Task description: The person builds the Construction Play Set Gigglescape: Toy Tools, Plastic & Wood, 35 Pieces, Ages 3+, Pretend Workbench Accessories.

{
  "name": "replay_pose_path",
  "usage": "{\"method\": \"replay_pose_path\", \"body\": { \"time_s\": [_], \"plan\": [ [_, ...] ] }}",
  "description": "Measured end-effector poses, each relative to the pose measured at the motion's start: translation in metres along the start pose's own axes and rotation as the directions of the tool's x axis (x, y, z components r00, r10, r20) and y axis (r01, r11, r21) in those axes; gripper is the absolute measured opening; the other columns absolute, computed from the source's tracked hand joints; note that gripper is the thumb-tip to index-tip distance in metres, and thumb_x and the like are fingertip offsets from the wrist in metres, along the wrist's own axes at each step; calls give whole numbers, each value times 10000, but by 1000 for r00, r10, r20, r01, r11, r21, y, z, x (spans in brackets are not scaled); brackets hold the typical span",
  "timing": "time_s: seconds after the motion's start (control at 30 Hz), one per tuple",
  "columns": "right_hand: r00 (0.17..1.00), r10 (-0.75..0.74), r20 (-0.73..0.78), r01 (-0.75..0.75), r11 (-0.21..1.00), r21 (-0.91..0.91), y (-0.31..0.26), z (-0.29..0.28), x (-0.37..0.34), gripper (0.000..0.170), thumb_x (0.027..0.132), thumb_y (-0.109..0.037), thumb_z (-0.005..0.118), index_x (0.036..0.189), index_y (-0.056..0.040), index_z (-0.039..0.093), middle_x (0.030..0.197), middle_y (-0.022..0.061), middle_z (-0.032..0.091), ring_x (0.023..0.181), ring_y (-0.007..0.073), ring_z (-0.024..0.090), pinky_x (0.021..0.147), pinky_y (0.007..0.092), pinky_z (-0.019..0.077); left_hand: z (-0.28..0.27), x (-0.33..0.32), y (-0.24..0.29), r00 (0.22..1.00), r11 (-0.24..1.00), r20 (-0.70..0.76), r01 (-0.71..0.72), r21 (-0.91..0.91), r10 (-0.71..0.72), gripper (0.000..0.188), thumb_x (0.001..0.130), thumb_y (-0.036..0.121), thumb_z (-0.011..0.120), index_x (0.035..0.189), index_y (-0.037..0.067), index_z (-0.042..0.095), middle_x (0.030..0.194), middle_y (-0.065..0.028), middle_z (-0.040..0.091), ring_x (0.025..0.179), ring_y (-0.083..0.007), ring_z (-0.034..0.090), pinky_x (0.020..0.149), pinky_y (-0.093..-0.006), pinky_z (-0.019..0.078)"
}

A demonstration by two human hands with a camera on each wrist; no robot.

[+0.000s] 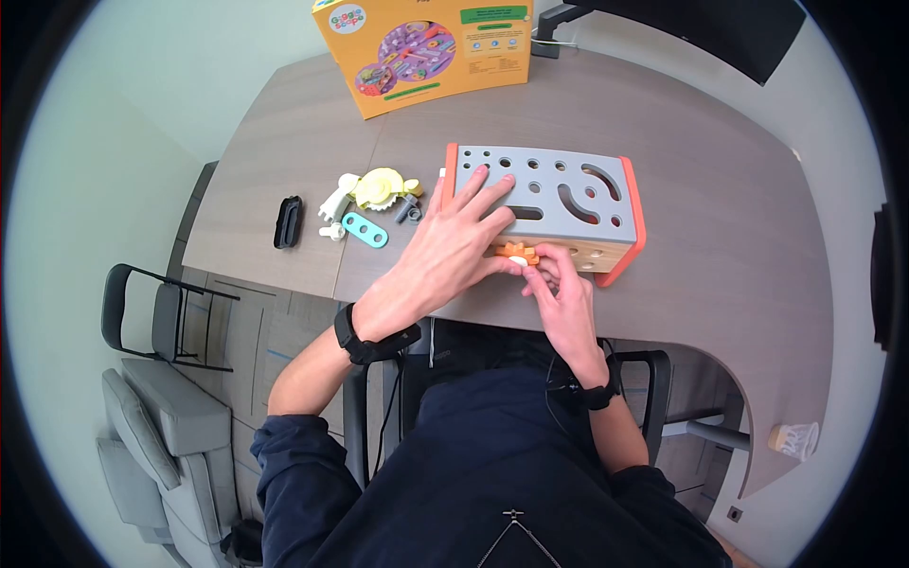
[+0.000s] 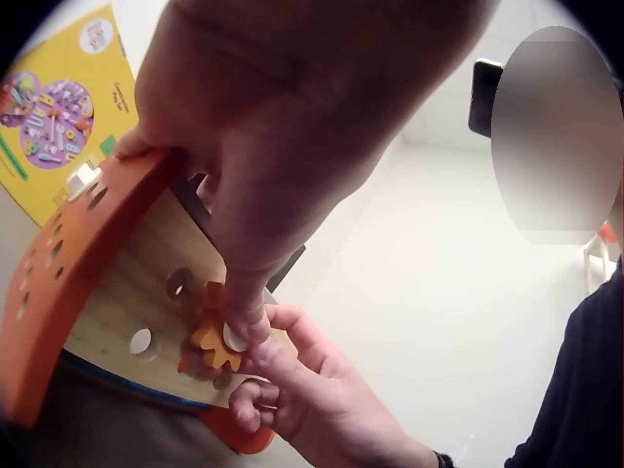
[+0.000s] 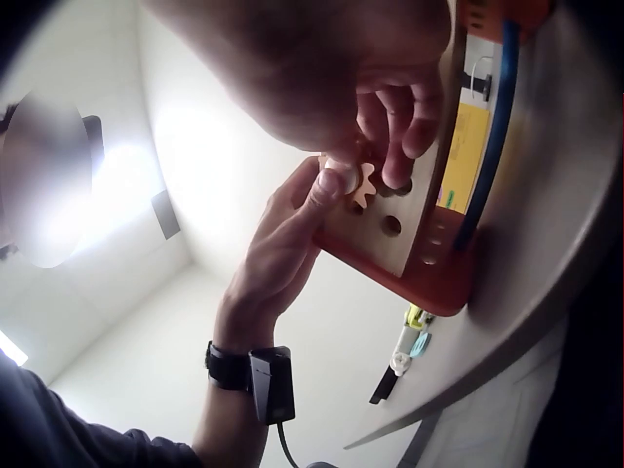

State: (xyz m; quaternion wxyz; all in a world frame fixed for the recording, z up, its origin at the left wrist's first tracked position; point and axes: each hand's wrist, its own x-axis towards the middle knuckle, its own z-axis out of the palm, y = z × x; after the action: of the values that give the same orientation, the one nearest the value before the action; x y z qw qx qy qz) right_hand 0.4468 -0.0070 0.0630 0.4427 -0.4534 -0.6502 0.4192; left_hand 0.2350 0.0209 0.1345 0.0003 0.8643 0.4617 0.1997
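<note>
A toy workbench (image 1: 549, 180) with a grey, holed top, orange end panels and a light wooden side stands on the table. Against its near side sits an orange toy gear (image 1: 516, 251), with a white round screw head (image 2: 234, 337) at its middle. My left hand (image 1: 445, 248) lies over the workbench's left end, fingers spread on the grey top. Its thumb reaches down and presses the white head. From the right, my right hand (image 1: 568, 308) pinches at the gear with thumb and forefinger; its other fingers curl near the wooden side, as the right wrist view shows.
Left of the workbench lie yellow and white toy pieces (image 1: 379, 189), a teal holed strip (image 1: 365, 230), a grey bolt (image 1: 407, 208) and a black case (image 1: 288, 222). A yellow box (image 1: 426, 57) stands at the back. A monitor (image 1: 701, 28) is at back right.
</note>
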Motion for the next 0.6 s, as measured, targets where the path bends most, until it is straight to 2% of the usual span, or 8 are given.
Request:
{"method": "replay_pose_path", "body": {
  "time_s": [0.2,0.37,0.43,0.47,0.53,0.57,0.6],
  "plan": [
    [1000,16,-6,-16,995,-100,-12,-1,-1,266,1076,-105,663,1304,-10,564,997,158,790,723,209,746,653,329,576,1,0,-1,1000,1000,20,3,24,-4,513,865,470,825,1145,71,664,1645,-107,470,1567,-423,361,1220,-648,345],
    [1000,-13,-3,12,994,-113,-8,-3,0,276,1079,-116,659,1303,-7,539,972,156,789,706,235,742,648,349,572,5,-2,-1,999,1000,-41,-15,5,16,524,864,462,838,1153,60,665,1634,-116,489,1554,-415,382,1254,-628,310],
    [999,-44,2,44,984,-171,-8,-4,1,288,1073,-124,668,1299,-3,537,926,153,778,685,254,729,641,367,567,5,-2,-2,998,1000,-54,-26,1,26,552,870,472,839,1184,51,667,1622,-135,499,1554,-412,377,1270,-631,281],
    [998,-58,6,58,978,-200,-8,-5,1,294,1070,-128,672,1297,0,535,902,151,773,675,263,722,638,377,565,4,-3,-2,999,999,-45,-25,-20,24,563,882,453,838,1232,53,652,1638,-145,474,1568,-416,351,1275,-620,278],
    [999,11,49,4,953,-303,-18,-11,1,338,1030,-116,713,1300,-7,541,969,160,765,767,276,727,693,388,567,1,-5,-2,999,998,-27,-26,-65,24,594,907,416,836,1330,57,622,1669,-166,424,1596,-425,300,1285,-597,272],
    [997,49,66,-22,934,-356,-22,-15,1,362,1011,-110,734,1302,-11,544,1002,164,761,813,283,729,721,394,567,-1,-6,-3,999,978,-45,7,-206,-17,621,926,372,825,1394,55,568,1695,-180,371,1612,-428,258,1294,-582,257],
    [993,-114,41,120,884,-453,-22,-20,1,402,983,-106,758,1312,-20,544,1078,168,743,885,287,719,761,397,561,-4,-7,-6,997,938,-55,35,-345,-57,655,946,329,814,1458,53,513,1720,-194,317,1628,-431,216,1304,-568,242]
  ]
}}
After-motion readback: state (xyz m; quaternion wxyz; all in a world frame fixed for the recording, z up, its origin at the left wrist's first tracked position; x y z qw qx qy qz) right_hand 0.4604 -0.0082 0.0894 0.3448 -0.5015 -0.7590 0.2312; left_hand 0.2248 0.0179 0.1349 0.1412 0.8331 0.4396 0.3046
